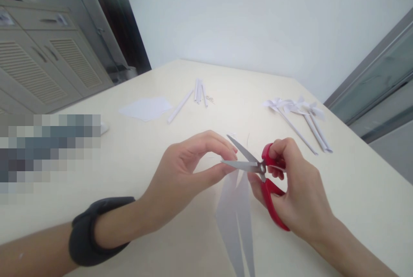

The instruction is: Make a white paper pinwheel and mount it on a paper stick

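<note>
My right hand (pixel 300 191) holds a pair of scissors (pixel 247 163) by its red handles, the blades spread apart and pointing left. My left hand (pixel 190 173), with a dark band on its wrist, pinches the top of a sheet of white paper (pixel 229 216) between thumb and fingers. The lower blade passes close to those fingertips. Below the hands hangs the paper, with a long narrow slit running down it. Whether a blade touches the paper I cannot tell.
On the table (pixel 135 225) lie several flat paper pieces (pixel 146 108), a single paper stick (pixel 180 106), several bundled paper sticks (pixel 199 91) and small wire-like bits (pixel 210 99). Paper pinwheels (pixel 295 107) on sticks rest at the right. A blurred-out patch (pixel 48 148) covers the left.
</note>
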`<action>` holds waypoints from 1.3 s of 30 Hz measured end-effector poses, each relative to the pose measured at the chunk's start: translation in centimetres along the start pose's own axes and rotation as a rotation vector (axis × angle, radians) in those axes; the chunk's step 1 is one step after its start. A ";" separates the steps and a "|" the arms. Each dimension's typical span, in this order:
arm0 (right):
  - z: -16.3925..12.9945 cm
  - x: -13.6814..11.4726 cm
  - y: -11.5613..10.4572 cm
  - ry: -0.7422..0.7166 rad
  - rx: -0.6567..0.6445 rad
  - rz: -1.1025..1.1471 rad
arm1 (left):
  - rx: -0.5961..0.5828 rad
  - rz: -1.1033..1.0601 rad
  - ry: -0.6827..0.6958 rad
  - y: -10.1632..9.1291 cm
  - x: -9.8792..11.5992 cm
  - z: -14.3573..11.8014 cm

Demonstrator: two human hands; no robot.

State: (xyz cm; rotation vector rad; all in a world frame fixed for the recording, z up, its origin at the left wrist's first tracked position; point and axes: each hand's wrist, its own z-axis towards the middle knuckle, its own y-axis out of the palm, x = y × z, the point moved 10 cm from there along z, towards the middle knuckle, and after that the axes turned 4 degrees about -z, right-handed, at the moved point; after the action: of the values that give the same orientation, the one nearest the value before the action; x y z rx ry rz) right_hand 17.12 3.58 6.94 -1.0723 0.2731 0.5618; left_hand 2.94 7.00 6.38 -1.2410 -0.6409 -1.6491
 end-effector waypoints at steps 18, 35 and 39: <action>-0.2 0.5 0.8 0.003 -0.030 -0.131 | -0.003 -0.068 0.020 0.1 -0.4 0.0; 0.3 0.2 -0.5 0.065 -0.030 -0.044 | 0.025 -0.045 -0.019 -0.1 -0.6 -0.2; 0.8 1.9 -0.3 0.128 -0.045 -0.079 | -0.002 -0.051 0.009 0.3 -0.1 -0.1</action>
State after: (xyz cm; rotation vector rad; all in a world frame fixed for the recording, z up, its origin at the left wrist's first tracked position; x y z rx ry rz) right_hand 18.82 4.72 6.67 -1.1596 0.3298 0.4308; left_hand 3.20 6.87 6.19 -1.2273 -0.6700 -1.6971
